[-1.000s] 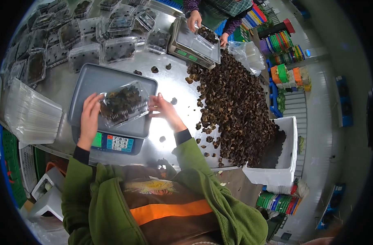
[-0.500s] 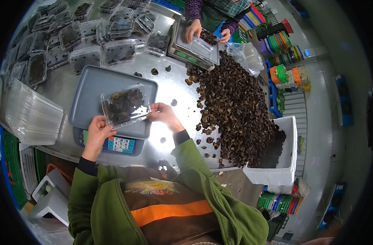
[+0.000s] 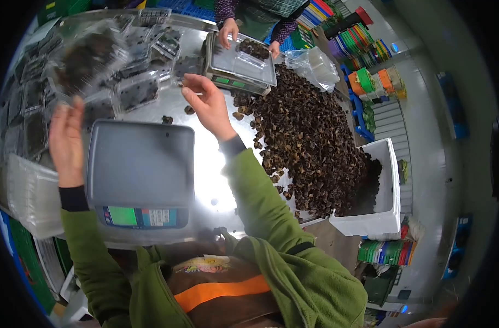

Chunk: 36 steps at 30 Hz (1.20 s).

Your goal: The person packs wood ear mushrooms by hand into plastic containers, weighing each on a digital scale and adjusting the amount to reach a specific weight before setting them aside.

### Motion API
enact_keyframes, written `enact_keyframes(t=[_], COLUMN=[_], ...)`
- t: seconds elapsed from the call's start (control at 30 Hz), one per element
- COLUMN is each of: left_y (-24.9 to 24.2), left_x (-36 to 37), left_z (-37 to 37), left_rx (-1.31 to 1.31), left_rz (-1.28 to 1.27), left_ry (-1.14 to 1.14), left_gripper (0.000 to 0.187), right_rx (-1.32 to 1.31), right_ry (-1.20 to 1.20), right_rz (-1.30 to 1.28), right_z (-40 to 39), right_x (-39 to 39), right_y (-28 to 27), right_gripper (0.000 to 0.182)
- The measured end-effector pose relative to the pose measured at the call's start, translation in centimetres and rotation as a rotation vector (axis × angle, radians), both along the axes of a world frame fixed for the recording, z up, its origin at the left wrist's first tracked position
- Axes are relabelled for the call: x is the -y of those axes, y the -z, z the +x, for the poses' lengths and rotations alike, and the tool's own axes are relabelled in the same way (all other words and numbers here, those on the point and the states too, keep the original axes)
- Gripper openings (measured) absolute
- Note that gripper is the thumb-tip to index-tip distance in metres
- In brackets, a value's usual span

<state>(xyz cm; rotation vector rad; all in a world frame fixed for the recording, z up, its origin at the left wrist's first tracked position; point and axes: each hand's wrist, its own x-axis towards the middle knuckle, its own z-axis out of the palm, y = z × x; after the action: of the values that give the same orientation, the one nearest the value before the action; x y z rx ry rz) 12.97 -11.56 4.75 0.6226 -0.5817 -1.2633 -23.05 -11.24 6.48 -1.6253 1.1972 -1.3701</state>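
Observation:
My left hand (image 3: 68, 139) is stretched forward at the left, fingers extended and a little smeared by motion. Just beyond its fingertips, a clear plastic box (image 3: 88, 60) of dark mushrooms is blurred, over many similar filled boxes (image 3: 137, 94). My right hand (image 3: 210, 106) is raised above the steel table, its fingers apart and nothing in them. Between my forearms is a scale with a bare grey tray (image 3: 141, 164) and a lit green display (image 3: 122, 216).
A big heap of dark mushrooms (image 3: 309, 142) spreads to the right, running into a white foam box (image 3: 369, 224). Across the table, a co-worker's hands (image 3: 227, 34) are at another scale (image 3: 241, 63). Stacked empty clear boxes (image 3: 33, 194) stand at the left.
The filled box has left my scale's tray and gone forward-left to the other boxes. Both hands have let go of it and moved forward and apart. The view has shifted somewhat.

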Motion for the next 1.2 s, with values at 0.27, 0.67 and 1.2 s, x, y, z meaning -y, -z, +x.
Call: enact_keyframes(t=[0.27,0.67,1.2], left_y=[7.8,22.2,23.5], left_x=[-2.4,-8.9,-5.5], left_z=[6.5,14.0,18.7], left_rx=[0.536,0.285,0.908], left_rz=[0.48,0.807,0.693], left_ry=[0.016,0.539,0.474], left_gripper=[0.047,0.047,0.051], right_rx=[-0.656,-0.894,-1.098], right_ry=[-0.284,0.142,0.351], right_rz=[-0.025,-0.178,0.308], right_z=[-3.0,-15.2,-12.9], right_x=[8.1,7.7,-12.0], right_y=[14.1,21.1,20.9], right_gripper=[0.028,0.011,0.024])
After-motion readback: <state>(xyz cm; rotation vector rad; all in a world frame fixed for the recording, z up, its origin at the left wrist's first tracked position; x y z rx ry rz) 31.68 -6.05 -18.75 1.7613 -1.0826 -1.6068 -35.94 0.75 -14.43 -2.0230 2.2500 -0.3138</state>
